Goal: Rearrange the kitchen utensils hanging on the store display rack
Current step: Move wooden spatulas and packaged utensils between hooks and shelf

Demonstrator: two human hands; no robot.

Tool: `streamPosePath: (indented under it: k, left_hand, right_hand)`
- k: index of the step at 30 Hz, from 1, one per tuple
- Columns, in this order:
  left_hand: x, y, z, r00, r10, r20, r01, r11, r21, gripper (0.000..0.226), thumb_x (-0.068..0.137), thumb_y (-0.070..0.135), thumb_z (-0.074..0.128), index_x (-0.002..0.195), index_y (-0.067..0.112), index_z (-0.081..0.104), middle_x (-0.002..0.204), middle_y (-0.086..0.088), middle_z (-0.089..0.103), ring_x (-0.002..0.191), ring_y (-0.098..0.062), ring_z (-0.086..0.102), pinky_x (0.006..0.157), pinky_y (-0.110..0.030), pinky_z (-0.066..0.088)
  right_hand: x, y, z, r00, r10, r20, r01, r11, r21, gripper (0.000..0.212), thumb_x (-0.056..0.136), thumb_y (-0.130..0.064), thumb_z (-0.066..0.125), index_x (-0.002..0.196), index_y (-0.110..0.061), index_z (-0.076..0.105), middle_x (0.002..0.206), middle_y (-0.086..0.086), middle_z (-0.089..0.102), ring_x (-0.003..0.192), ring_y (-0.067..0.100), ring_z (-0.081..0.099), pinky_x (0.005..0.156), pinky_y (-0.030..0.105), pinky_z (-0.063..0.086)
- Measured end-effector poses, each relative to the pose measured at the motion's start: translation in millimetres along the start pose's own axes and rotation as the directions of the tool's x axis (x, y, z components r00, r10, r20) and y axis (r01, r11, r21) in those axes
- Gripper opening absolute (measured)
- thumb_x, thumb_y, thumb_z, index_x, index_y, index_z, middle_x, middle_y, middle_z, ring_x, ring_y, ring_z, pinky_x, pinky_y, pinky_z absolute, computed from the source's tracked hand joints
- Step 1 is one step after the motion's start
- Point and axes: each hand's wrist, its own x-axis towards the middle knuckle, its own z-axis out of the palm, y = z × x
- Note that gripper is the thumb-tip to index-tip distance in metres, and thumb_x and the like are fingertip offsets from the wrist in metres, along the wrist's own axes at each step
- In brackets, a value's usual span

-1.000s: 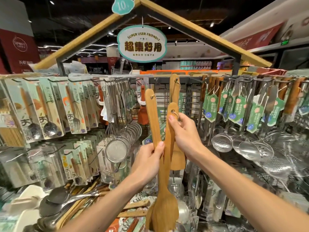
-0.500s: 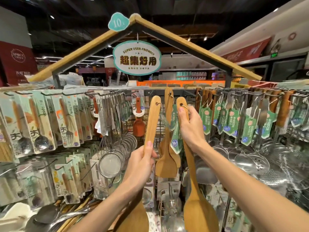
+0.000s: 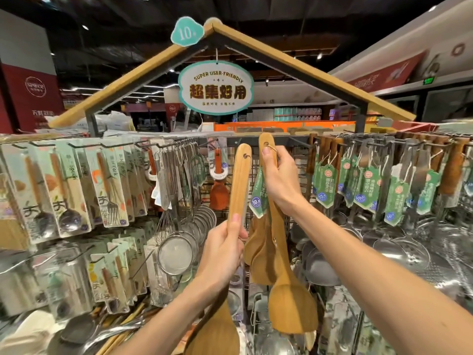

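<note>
Your left hand (image 3: 223, 252) is closed around the handle of a wooden spatula (image 3: 239, 185), gripping it low on the shaft so the holed top end stands free above your thumb. That grip looks chosen to keep the hanging hole clear and easy to aim. The spatula's long axis runs nearly vertical, leaning slightly to the right at the top; its broad blade (image 3: 217, 331) points down, below your wrist and toward you.

Your right hand (image 3: 279, 180) is pinched shut on the upper end of a second wooden spatula (image 3: 286, 278), with your fingertips (image 3: 267, 155) right beside its hole and the loop of string there. Holding it so near the top suggests you are guiding the hole onto or off a peg of the display rack (image 3: 294, 142), which sits just behind your knuckles; whether the hole is actually on the peg cannot be told. This spatula also hangs close to vertical, handle up and blade down, tilting a little to the right below your wrist.

Behind your right palm, more wooden spatulas hang with a green price tag (image 3: 259, 193) dangling between your two hands. To the left of your left hand hang wire strainers (image 3: 176, 252) and packaged forks and spoons (image 3: 110, 185); to the right of your right hand, tagged steel ladles (image 3: 399, 190).
</note>
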Motion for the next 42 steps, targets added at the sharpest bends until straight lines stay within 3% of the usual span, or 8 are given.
streamPosePath:
  k: [7,14,18,26,30,33,37,42]
  left_hand:
    - [5,-2,-8,1.000,0.014,0.008,-0.014,1.000,-0.013,0.046,0.100,0.050,0.036,0.080,0.012,0.055,0.051,0.006,0.038,0.048,-0.014,0.034,0.051,-0.031,0.027]
    - [11,0,-8,0.999,0.054,0.007,-0.054,0.999,0.005,0.038,0.103,0.048,0.032,0.094,0.016,0.052,0.053,0.007,0.042,0.048,-0.012,0.037,0.050,-0.030,0.033]
    - [16,2,-5,0.997,0.066,0.027,-0.065,0.998,-0.024,0.022,0.107,0.040,0.029,0.101,0.023,0.041,0.062,0.003,0.042,0.048,-0.010,0.035,0.047,-0.027,0.031]
    - [15,-3,-1,0.999,0.032,0.001,-0.032,0.999,-0.016,0.016,0.107,0.033,0.035,0.098,0.024,0.044,0.066,0.000,0.051,0.047,-0.010,0.046,0.047,-0.029,0.040]
    - [18,1,4,0.999,0.029,-0.039,-0.031,0.998,-0.051,0.018,0.107,0.029,0.037,0.095,0.019,0.046,0.069,-0.004,0.055,0.051,-0.012,0.052,0.049,-0.030,0.046]
    - [27,2,13,0.998,-0.009,-0.069,0.003,0.995,-0.096,0.022,0.106,0.029,0.041,0.094,0.015,0.052,0.076,-0.006,0.061,0.059,-0.014,0.063,0.060,-0.037,0.057]
    - [38,2,27,0.985,0.085,-0.147,-0.066,0.989,0.132,0.039,0.102,0.044,0.046,0.086,0.015,0.067,0.076,-0.001,0.069,0.073,-0.019,0.065,0.069,-0.035,0.052]
    - [38,7,38,0.975,0.192,-0.115,-0.134,0.913,0.386,0.037,0.103,0.043,0.043,0.076,0.023,0.059,0.085,0.000,0.059,0.090,-0.023,0.055,0.078,-0.036,0.040]
  right_hand:
    - [4,7,5,0.996,0.008,-0.089,-0.005,0.999,0.031,0.030,0.107,-0.036,0.035,0.110,-0.014,0.055,0.087,-0.013,0.056,0.078,-0.001,0.050,0.069,0.023,0.040]
    - [26,22,7,0.993,0.107,-0.045,-0.109,0.994,-0.030,0.036,0.107,-0.033,0.037,0.126,-0.012,0.058,0.110,-0.004,0.062,0.094,0.009,0.055,0.080,0.026,0.039]
    - [35,29,9,0.989,0.144,-0.025,-0.146,0.985,-0.096,0.034,0.107,-0.033,0.037,0.122,-0.013,0.060,0.101,-0.005,0.061,0.079,0.000,0.054,0.066,0.018,0.038]
    - [35,38,0,0.955,0.294,0.038,-0.285,0.946,-0.157,0.038,0.100,-0.044,0.049,0.124,-0.016,0.058,0.118,0.002,0.065,0.103,0.022,0.064,0.093,0.044,0.053]
    - [-3,34,-14,0.960,0.279,0.007,-0.273,0.944,-0.184,0.043,0.099,-0.045,0.052,0.132,-0.018,0.044,0.120,0.000,0.055,0.111,0.018,0.054,0.096,0.038,0.045]
    - [-45,24,-21,0.954,0.251,0.164,-0.238,0.967,-0.095,0.035,0.099,-0.047,0.049,0.124,-0.023,0.048,0.110,-0.007,0.057,0.104,0.010,0.058,0.090,0.032,0.047]
    - [-81,19,-21,0.903,0.243,0.354,-0.291,0.952,0.091,0.023,0.100,-0.044,0.048,0.112,-0.026,0.057,0.109,0.002,0.068,0.091,0.008,0.066,0.075,0.029,0.058]
    - [-96,28,-24,0.929,0.171,0.328,-0.228,0.964,0.141,0.023,0.099,-0.051,0.045,0.114,-0.041,0.059,0.113,-0.010,0.070,0.106,0.006,0.066,0.093,0.040,0.054]
